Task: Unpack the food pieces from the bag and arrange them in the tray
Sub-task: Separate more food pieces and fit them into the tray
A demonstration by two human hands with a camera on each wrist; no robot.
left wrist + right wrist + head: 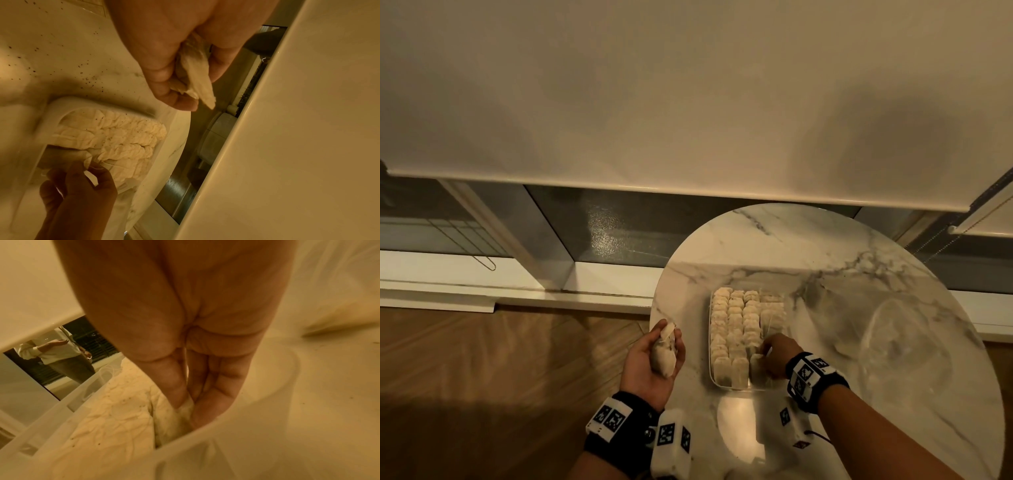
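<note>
Toward the table's (pixel 859 342) near edge, your right hand (pixel 777 356) is down in the tray (pixel 710 373), fingers (pixel 179 386) pinched on a tea bag (pixel 186 405) at the tray's near right corner, the only gap in the rows. Long axis looks upright, matching the packed tea bags (pixel 736 325). Your left hand (pixel 654 363) hangs just off the table's left edge, curled round a spare tea bag (pixel 664 356). Clear bag (pixel 900 342) lies near the right edge. Left is farther from the gap; feed it rightward across the tray.

Head view looks steeply down from above; both wrist views (very close) share the tray (pixel 49 113) with it
</note>
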